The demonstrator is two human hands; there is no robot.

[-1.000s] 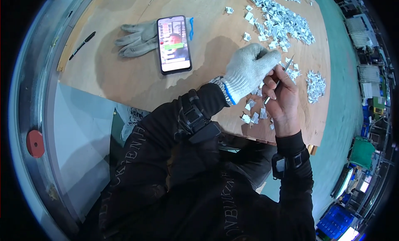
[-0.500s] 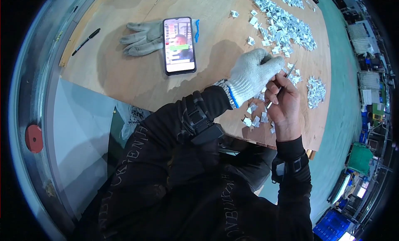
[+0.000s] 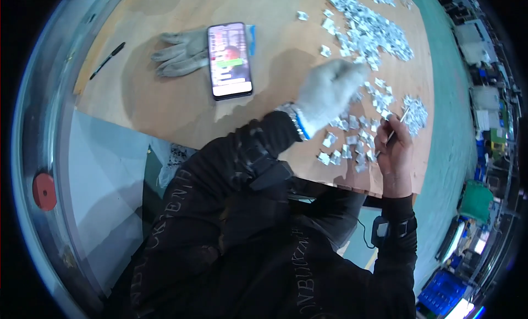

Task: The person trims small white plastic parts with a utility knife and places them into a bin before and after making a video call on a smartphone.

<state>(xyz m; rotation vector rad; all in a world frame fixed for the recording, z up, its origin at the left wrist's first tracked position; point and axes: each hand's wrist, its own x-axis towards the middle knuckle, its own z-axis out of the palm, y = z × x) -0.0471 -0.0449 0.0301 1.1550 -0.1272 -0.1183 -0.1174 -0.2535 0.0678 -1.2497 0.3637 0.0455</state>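
Observation:
My left hand (image 3: 327,93), in a white knit glove, hovers over the table with its fingers drawn together. It is blurred, and anything in its fingertips is hidden. Bare, my right hand (image 3: 395,148) grips a thin pointed metal tool (image 3: 406,113) whose tip slants up to the right. Small folded silvery pieces (image 3: 330,139) lie scattered between and below my hands. More form a large heap (image 3: 374,36) beyond the left hand. Just past the right hand's fingers is a smaller pile of slim silvery pieces (image 3: 416,113).
A lit phone (image 3: 231,60) rests on a spare grey glove (image 3: 179,54) at the left of the wooden table (image 3: 275,39). Farther left lies a black pen (image 3: 108,60). Past the table's right edge, a green floor (image 3: 454,115) leads to shelves and bins.
My right hand has moved right and toward me with the tool, away from the left hand. The left hand has shifted slightly left. The whole view has moved a little.

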